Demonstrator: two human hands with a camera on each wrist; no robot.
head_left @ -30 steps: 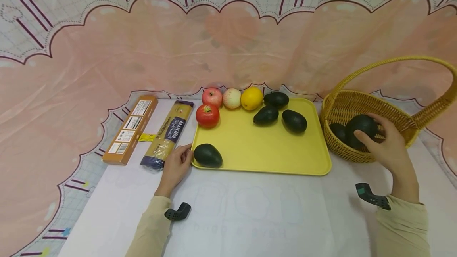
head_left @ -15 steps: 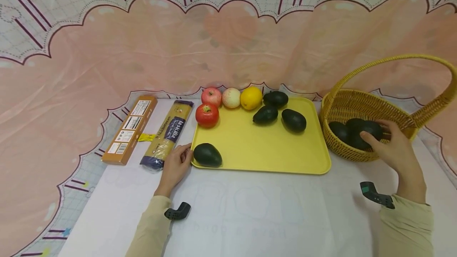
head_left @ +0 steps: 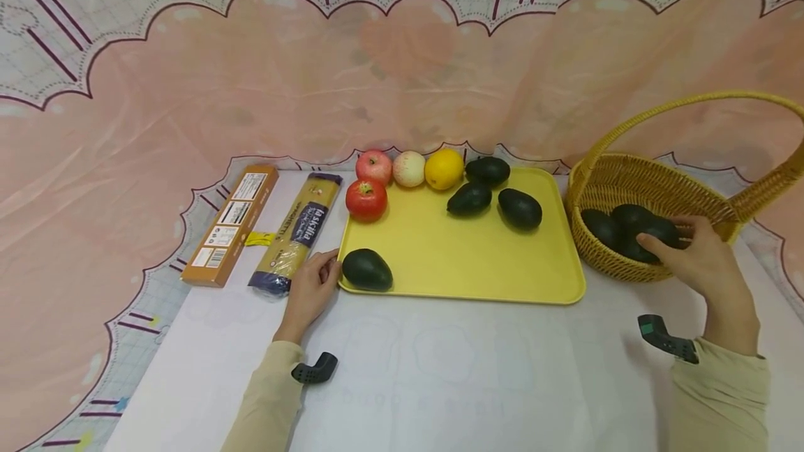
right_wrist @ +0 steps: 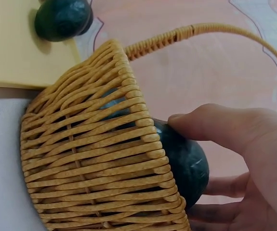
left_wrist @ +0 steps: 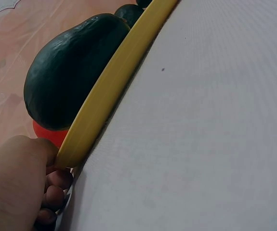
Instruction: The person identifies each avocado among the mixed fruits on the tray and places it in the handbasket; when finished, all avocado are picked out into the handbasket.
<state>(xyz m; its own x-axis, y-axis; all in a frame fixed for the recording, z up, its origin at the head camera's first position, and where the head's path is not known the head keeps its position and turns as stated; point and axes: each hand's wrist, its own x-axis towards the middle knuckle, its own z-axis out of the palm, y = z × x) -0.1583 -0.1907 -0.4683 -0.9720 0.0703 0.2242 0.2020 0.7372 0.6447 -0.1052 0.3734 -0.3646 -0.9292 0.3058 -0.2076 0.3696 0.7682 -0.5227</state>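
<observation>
In the head view my right hand (head_left: 712, 267) holds a dark green avocado (head_left: 659, 234) inside the wicker basket (head_left: 599, 260), with two more avocados beside it. Seen from the right wrist, the thumb lies on top of this avocado (right_wrist: 186, 163) and fingers reach round its far side, above the basket's rim. My left hand (head_left: 309, 293) pinches the front left corner of the yellow tray (head_left: 465, 264); the left wrist view has the thumb at the rim (left_wrist: 102, 91) and curled fingers below. Just inside that corner lies another avocado (head_left: 367, 270).
Three avocados, one of them here (head_left: 520, 209), lie at the tray's back right. A lemon (head_left: 444, 169), a pale fruit (head_left: 410, 169), an apple (head_left: 374, 167) and a tomato (head_left: 367, 200) line its back left. Spaghetti (head_left: 298, 232) and an orange-brown box (head_left: 231, 225) lie left.
My right hand has moved a little right and lower in the basket with the avocado, and another avocado behind it has come into sight. The left hand stays at the tray's corner.
</observation>
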